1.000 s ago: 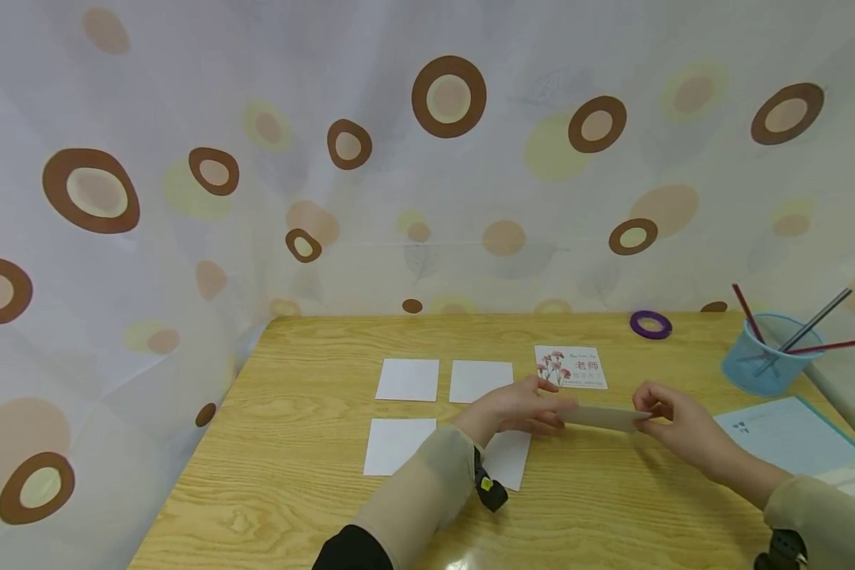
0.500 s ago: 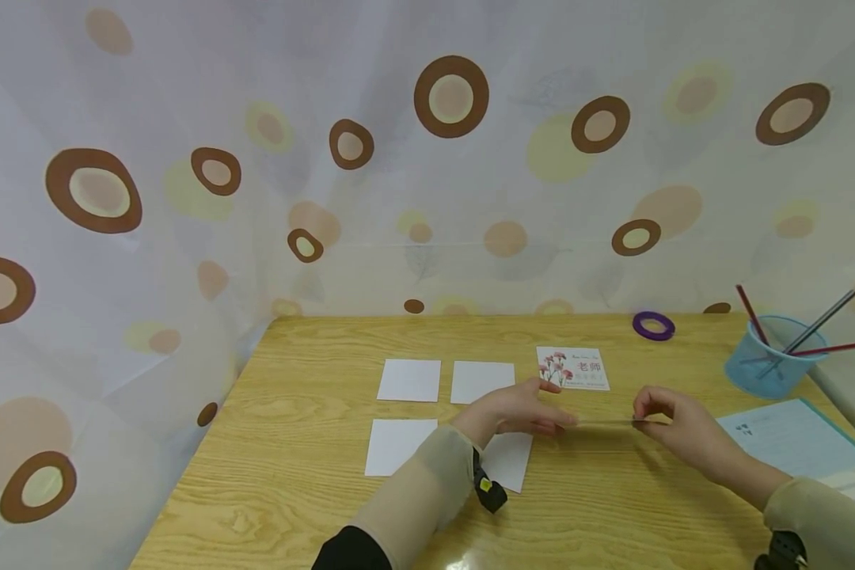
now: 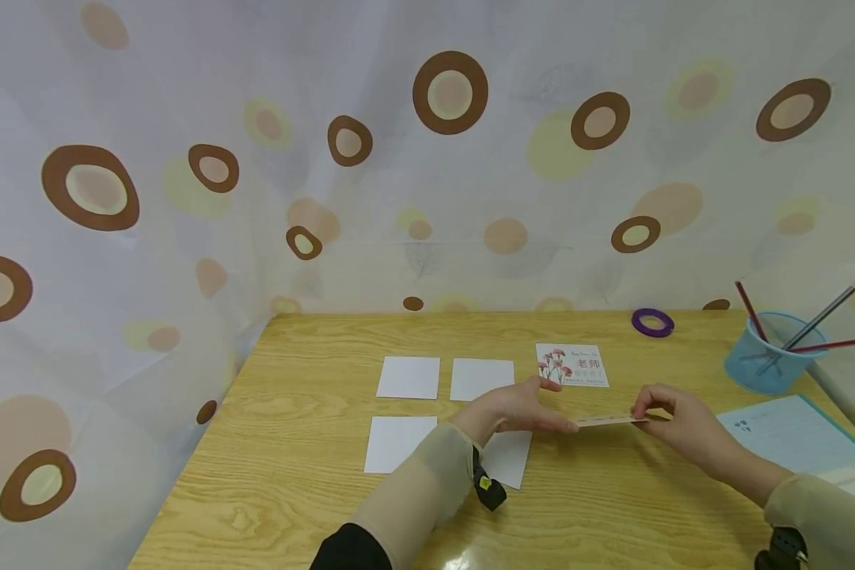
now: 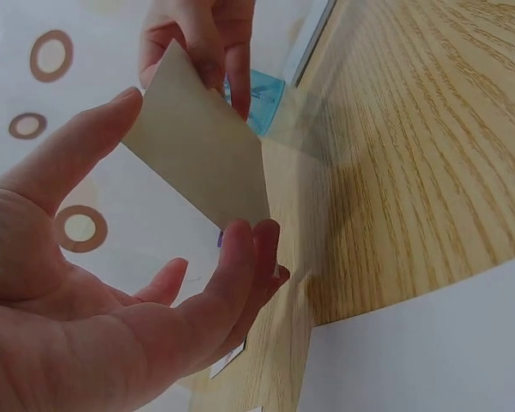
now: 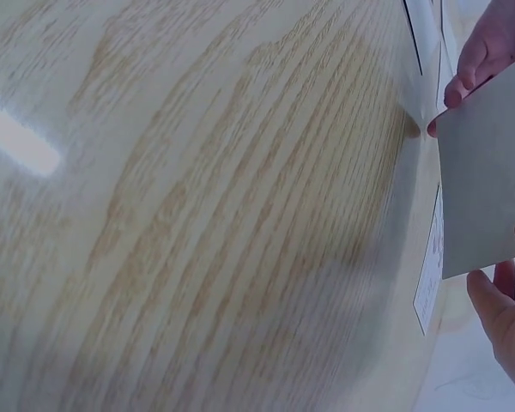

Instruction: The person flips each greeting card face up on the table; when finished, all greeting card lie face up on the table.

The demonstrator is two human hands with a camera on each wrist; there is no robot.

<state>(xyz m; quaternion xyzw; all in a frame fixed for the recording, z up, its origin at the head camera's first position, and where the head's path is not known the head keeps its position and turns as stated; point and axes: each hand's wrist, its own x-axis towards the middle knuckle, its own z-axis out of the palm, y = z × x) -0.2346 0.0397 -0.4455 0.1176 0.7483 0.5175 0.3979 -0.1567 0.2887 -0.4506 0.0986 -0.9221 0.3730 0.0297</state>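
Tilted since a second ago, the small card (image 3: 608, 420) now shows me a thin printed sliver of its face rather than its broad pale side. It hangs above the counter (image 3: 292, 491), held flat between both hands. My left hand (image 3: 516, 410) pinches its left edge between thumb and fingers (image 4: 240, 257); my right hand (image 3: 677, 423) pinches the right end, so each grip is closed on the card. Just beyond lies a flower-printed card (image 3: 572, 365). Four blank white squares (image 3: 408, 378) sit by the left forearm. A purple tape ring (image 3: 651, 322), a blue pencil cup (image 3: 765, 364) and a printed sheet (image 3: 791, 439) occupy the right side.
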